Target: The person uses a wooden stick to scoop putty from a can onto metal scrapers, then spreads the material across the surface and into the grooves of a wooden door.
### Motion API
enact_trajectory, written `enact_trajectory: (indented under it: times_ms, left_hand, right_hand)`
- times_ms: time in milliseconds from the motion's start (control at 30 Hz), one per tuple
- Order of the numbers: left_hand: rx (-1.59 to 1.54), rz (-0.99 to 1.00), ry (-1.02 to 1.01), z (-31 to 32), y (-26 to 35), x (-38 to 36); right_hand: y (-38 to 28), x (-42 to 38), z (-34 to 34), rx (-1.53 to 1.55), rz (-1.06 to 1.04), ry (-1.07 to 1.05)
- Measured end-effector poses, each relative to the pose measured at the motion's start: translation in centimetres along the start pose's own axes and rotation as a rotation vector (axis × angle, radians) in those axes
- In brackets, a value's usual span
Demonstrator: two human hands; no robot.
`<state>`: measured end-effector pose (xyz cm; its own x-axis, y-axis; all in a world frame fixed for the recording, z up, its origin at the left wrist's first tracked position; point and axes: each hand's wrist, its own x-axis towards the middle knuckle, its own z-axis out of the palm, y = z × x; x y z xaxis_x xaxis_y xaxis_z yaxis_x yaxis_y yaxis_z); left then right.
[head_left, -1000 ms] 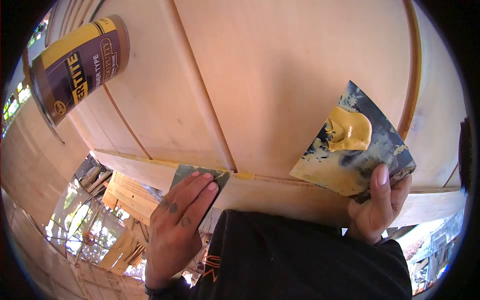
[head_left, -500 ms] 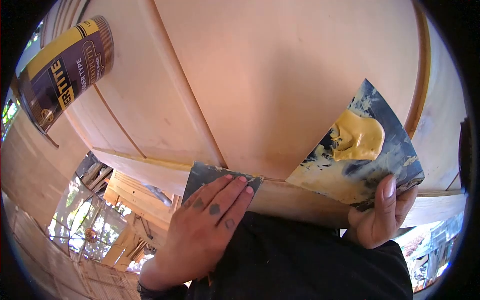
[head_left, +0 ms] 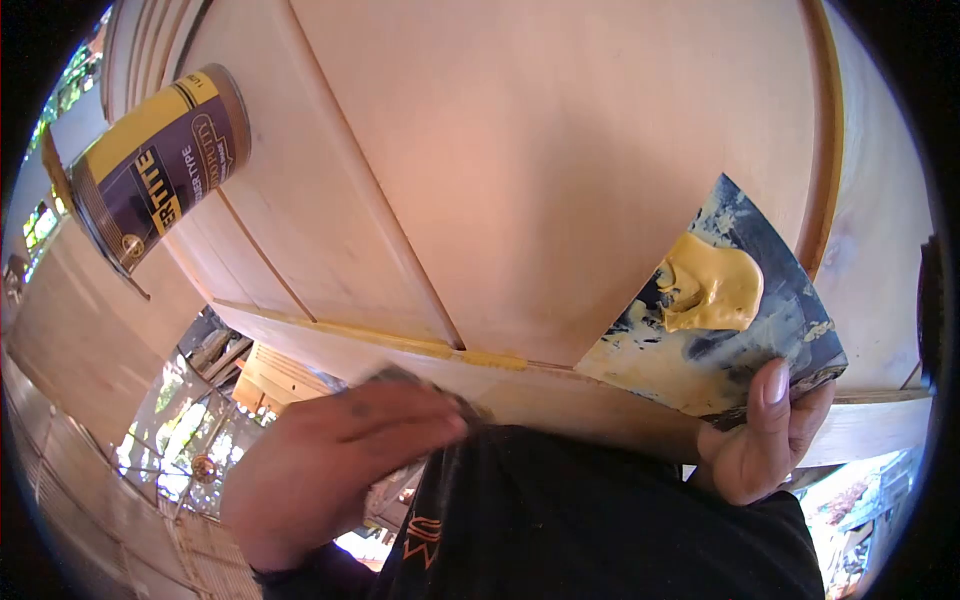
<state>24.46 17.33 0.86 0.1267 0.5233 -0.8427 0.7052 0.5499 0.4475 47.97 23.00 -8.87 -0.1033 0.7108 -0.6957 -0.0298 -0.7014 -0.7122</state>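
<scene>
My right hand (head_left: 765, 430) pinches the corner of a dark, smeared flat sheet (head_left: 800, 300), thumb on top. A thick yellow dollop of putty (head_left: 725, 285) lies on that sheet. My left hand (head_left: 340, 450) is blurred by motion, its fingers closed over a dark putty spreader (head_left: 400, 374), of which only the edges show. The spreader is just below the panel's edge, in front of my body. Along the lower joint of the pale wooden panel (head_left: 480, 180) runs a strip of yellow putty (head_left: 490, 358). The sheet's left tip is close to that same joint.
An open can of wood putty (head_left: 165, 165) stands at the upper left on the wooden surface. Raised wooden strips (head_left: 375, 195) cross the panel. Stacked planks (head_left: 285, 380) are below at left, and my black shirt (head_left: 600, 510) fills the bottom middle.
My left hand has pulled the spreader off the joint, down and to the left, uncovering yellow putty there. The right hand and its sheet are nearly still. The view has shifted slightly.
</scene>
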Motion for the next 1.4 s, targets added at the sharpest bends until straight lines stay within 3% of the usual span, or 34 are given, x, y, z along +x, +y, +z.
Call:
enact_trajectory:
  times_ms: [67, 200, 300, 467, 700, 867, 967, 1300, 1400]
  left_hand:
    - [0.119, -0.084, 0.177, -0.3, 0.9, -0.4]
    - [0.152, 0.082, 0.368, 1.7, 0.5, -0.3]
    - [0.392, 0.297, 0.494, 2.7, 1.3, -0.2]
    - [0.688, 0.329, 0.374, 2.8, 3.3, -0.6]
    - [0.685, 0.293, 0.400, 3.5, 3.5, 0.0]
    - [0.365, 0.242, 0.335, 3.8, 2.0, -0.5]
    - [0.242, 0.066, 0.428, 4.1, 1.5, -0.8]
    - [0.232, 0.140, 0.260, 7.5, 0.1, 0.5]
    - [0.207, 0.070, 0.226, 7.1, 1.4, 1.2]
  right_hand:
    - [0.1, -0.2, -0.1, -0.005, 0.004, 0.000]
    - [0.3, -0.1, 0.0, 0.025, 0.054, -0.151]
    - [0.0, 0.2, -0.3, 0.077, 0.086, -0.345]
    - [0.0, 0.2, 0.0, 0.095, 0.137, -0.530]
    - [-0.1, -0.4, 0.5, 0.041, 0.091, -0.579]
    - [0.6, -0.5, 0.4, 0.033, -0.013, -0.418]
    - [0.9, -0.4, 0.5, 0.078, -0.080, -0.350]
    - [0.3, -0.2, 0.1, -0.002, -0.062, -0.181]
    - [0.4, -0.1, 0.0, 0.001, -0.069, -0.152]
